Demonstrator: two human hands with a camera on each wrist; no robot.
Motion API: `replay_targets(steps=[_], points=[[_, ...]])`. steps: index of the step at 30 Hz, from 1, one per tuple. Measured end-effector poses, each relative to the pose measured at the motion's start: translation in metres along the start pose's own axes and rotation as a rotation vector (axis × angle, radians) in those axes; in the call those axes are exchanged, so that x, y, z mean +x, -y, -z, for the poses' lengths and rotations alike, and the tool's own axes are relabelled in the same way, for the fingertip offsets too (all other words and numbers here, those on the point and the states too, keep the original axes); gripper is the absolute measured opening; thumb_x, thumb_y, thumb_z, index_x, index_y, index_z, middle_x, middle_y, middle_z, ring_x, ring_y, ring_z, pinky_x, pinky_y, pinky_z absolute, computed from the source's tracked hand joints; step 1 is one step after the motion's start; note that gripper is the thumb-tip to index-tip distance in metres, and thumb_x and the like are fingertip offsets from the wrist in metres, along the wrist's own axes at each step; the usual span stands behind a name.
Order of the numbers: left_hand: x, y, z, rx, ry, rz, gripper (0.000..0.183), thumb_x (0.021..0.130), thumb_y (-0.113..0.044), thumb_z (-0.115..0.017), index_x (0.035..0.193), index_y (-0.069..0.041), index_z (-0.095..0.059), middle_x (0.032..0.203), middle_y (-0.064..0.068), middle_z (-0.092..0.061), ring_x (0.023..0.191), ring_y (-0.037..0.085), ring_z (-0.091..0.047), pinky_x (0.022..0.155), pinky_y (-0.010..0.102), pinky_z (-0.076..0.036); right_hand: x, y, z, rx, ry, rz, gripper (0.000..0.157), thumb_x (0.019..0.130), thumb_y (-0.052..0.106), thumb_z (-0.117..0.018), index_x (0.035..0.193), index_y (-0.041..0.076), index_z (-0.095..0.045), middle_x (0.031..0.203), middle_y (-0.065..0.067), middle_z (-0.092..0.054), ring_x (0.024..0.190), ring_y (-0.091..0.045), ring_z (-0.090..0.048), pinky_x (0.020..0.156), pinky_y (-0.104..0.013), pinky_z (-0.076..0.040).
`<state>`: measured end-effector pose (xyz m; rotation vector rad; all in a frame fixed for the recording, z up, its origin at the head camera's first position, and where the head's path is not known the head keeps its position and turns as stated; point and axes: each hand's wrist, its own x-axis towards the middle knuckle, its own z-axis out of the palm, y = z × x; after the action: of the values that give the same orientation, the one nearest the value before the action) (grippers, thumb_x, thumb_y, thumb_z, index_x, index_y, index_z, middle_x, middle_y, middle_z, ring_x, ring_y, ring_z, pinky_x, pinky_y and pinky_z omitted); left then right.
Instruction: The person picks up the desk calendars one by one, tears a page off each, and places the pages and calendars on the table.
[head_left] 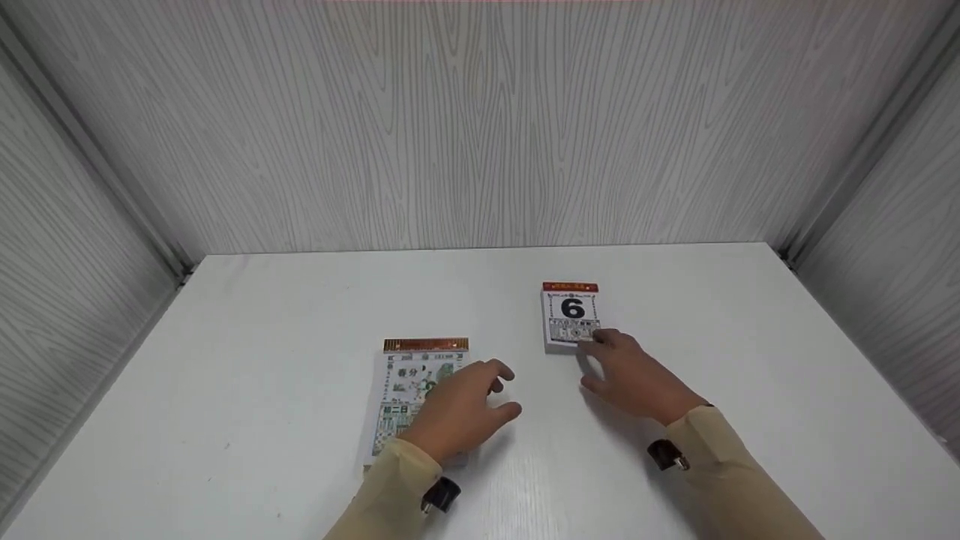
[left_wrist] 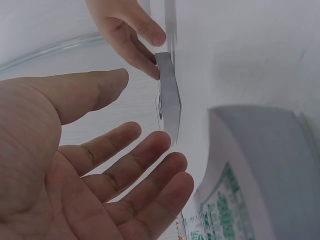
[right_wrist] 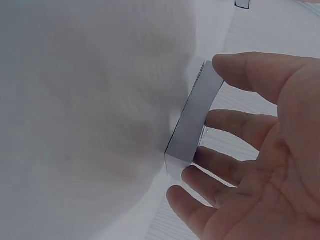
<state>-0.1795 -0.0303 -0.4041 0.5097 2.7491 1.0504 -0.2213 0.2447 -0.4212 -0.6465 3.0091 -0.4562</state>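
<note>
A small tear-off calendar (head_left: 571,309) with a red top strip and a large black 6 lies right of centre on the white table. At its lower right corner is my right hand (head_left: 637,379), fingers extended and relaxed. The right wrist view shows the thumb and fingertips right at the calendar's thick grey page edge (right_wrist: 192,120). Nearer me, to the left, lies a larger tear-off calendar (head_left: 401,386) with a gold-red strip and green print. My left hand (head_left: 461,409) hovers over its right side, hiding part of it, fingers loosely bent and holding nothing.
The white tabletop (head_left: 247,360) ends at a wood-grain back panel (head_left: 480,135). Similar panels stand at the left (head_left: 67,247) and right (head_left: 885,225). Dark bands with small devices (head_left: 441,495) sit at both wrists, over beige sleeves.
</note>
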Motion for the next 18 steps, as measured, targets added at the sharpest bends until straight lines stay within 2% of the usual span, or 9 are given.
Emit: replay_targets(steps=[5,11,18], points=[[0.000,-0.002,-0.005,0.019,0.019,-0.008,0.041,0.095,-0.032,-0.072,0.131,-0.013,-0.065,0.120,0.007,-0.067,0.108,0.025,-0.065,0.095,0.046,-0.052,-0.004,0.000,0.000,-0.036,-0.013,0.029,0.042,0.098,0.018,-0.070,0.137,0.005,-0.062,0.140,-0.028,-0.052,0.129,-0.045,-0.053,0.105,-0.057,-0.047],[0.002,-0.007,-0.012,0.077,0.031,-0.045,0.043,0.094,-0.032,-0.073,0.132,-0.012,-0.065,0.123,0.007,-0.065,0.108,0.023,-0.065,0.096,0.044,-0.053,-0.013,0.006,0.004,-0.037,0.035,-0.014,0.042,0.099,0.021,-0.069,0.138,0.007,-0.063,0.140,-0.023,-0.053,0.128,-0.041,-0.053,0.106,-0.055,-0.048],[0.004,-0.014,-0.018,0.131,0.060,-0.087,0.055,0.094,-0.032,-0.073,0.143,-0.011,-0.060,0.137,0.010,-0.059,0.125,0.028,-0.061,0.105,0.045,-0.050,-0.025,0.018,0.009,-0.050,0.025,0.042,0.034,0.098,0.020,-0.070,0.131,0.009,-0.070,0.127,-0.015,-0.060,0.113,-0.031,-0.059,0.097,-0.049,-0.053]])
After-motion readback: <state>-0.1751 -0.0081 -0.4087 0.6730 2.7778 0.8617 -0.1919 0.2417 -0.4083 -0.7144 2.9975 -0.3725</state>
